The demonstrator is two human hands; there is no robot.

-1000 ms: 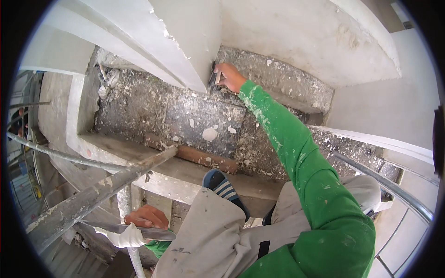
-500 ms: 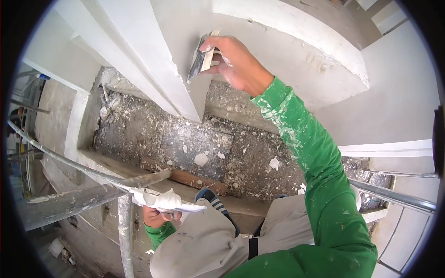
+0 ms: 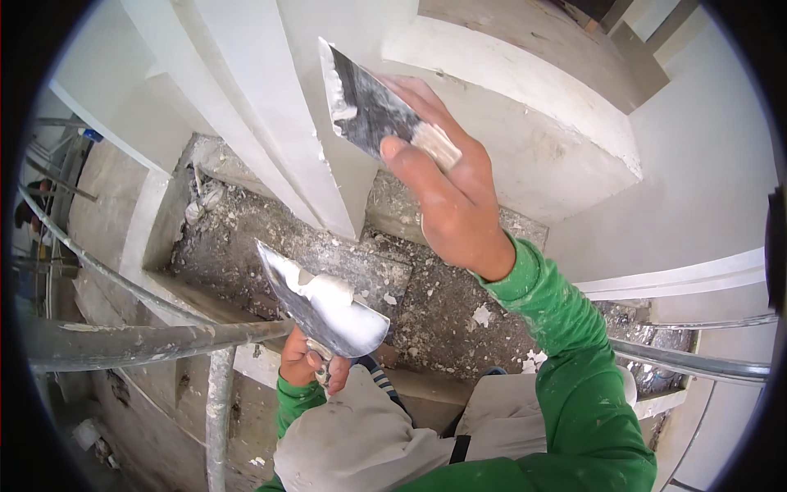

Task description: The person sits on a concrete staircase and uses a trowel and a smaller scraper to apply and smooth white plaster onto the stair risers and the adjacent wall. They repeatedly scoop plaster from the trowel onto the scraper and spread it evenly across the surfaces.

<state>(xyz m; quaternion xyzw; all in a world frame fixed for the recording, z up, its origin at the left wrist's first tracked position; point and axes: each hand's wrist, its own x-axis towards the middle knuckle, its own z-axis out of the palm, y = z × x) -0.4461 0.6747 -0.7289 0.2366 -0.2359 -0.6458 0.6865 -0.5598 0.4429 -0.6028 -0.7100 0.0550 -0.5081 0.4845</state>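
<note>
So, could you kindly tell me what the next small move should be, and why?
Perhaps wipe the scraper in the right hand against the broad blade in the left hand: white paste clings along the scraper's edge, and the blade carries a larger heap.

I've got the right hand (image 3: 451, 193) up to the right of the white pillar (image 3: 283, 123), gripping a putty knife (image 3: 373, 102), white paste streaked along the blade's edge! Below the pillar's foot, nearer me, the left hand (image 3: 307, 361) has a second blade (image 3: 316, 321) by its handle, a thick smear of paste on top. Flake-strewn floor (image 3: 447, 299) spreads around that pillar's foot; down to its left I see a spattered scaffold pole (image 3: 156, 344), and well to its right, a shiny metal rail (image 3: 697, 361).
</note>
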